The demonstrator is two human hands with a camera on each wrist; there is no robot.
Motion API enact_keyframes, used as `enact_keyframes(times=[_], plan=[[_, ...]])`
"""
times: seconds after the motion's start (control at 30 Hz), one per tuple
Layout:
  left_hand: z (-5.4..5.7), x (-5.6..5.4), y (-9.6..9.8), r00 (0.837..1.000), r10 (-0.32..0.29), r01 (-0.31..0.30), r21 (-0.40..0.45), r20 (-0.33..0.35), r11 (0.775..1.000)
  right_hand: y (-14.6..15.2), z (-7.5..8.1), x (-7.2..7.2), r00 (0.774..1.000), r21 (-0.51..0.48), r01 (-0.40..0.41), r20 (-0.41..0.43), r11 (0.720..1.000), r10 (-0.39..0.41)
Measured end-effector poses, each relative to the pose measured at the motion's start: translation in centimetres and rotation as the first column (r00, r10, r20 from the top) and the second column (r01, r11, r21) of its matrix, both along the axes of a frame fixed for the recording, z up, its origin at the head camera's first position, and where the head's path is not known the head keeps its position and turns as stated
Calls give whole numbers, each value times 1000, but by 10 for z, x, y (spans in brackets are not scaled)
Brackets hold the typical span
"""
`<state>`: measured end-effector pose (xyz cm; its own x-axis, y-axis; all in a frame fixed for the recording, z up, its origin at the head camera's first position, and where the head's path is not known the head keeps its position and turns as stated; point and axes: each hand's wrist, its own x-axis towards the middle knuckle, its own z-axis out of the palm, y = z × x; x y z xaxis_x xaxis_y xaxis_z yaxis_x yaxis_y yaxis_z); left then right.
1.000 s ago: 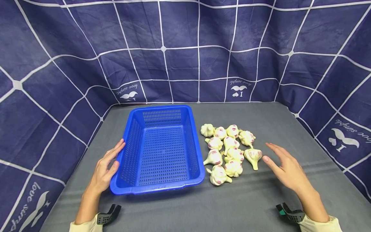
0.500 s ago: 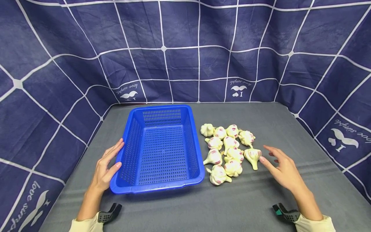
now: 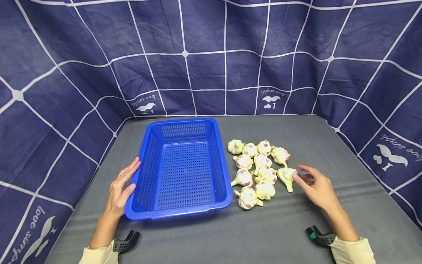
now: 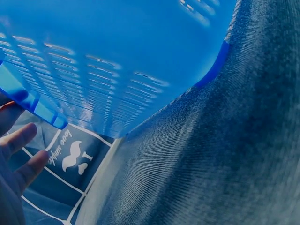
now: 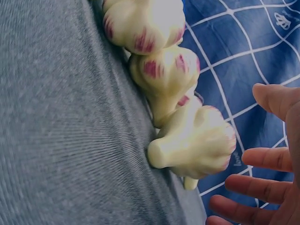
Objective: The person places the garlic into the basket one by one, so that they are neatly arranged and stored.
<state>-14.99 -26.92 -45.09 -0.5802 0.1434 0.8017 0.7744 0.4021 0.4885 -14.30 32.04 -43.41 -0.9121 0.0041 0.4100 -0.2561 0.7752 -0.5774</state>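
Note:
A blue plastic basket (image 3: 184, 172) with slotted walls stands on the left half of the grey table, nothing inside it. My left hand (image 3: 118, 189) touches its left rim with fairly straight fingers; the left wrist view shows the fingers (image 4: 35, 164) spread by the rim. Several white garlic bulbs (image 3: 263, 161) with purple streaks lie grouped right of the basket. At the group's right edge one garlic bulb (image 3: 286, 178) lies stem toward me. My right hand (image 3: 318, 189) is beside it, thumb tip overlapping it in the head view. In the right wrist view the fingers (image 5: 260, 190) are parted around nothing.
Grey cloth (image 3: 263, 234) covers the table. A navy curtain with a white grid (image 3: 211, 73) stands behind it and along both sides. Each wrist wears a black camera band (image 3: 125, 242).
My right hand has moved left, closer to the rightmost garlic bulb, with its fingers bending a little. My left hand stays at the basket's rim.

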Motion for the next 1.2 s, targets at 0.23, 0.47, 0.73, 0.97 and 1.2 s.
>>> enact_keyframes(times=[0.23, 0.47, 0.73, 0.97, 1.2], plan=[[-1, 0, 0, 1000, -2, 2, 14, -2, 1000, 0, -5, -3, 996, 5, 48, 79, 999, -49], [0, -1, -1, 1000, -4, 4, 13, 11, 1000, -1, -11, -7, 989, 13, 79, 127, 997, -80], [-1, 0, -1, 1000, -5, 5, 18, 18, 1000, -6, -15, -9, 983, 16, 97, 156, 995, -98], [-2, 0, -1, 1000, -6, 6, 21, 15, 1000, -8, -15, -10, 981, 23, 103, 160, 994, -105], [-3, -1, 0, 1000, -8, 8, 19, 1, 1000, -10, -14, -9, 981, 27, 104, 160, 994, -107]])
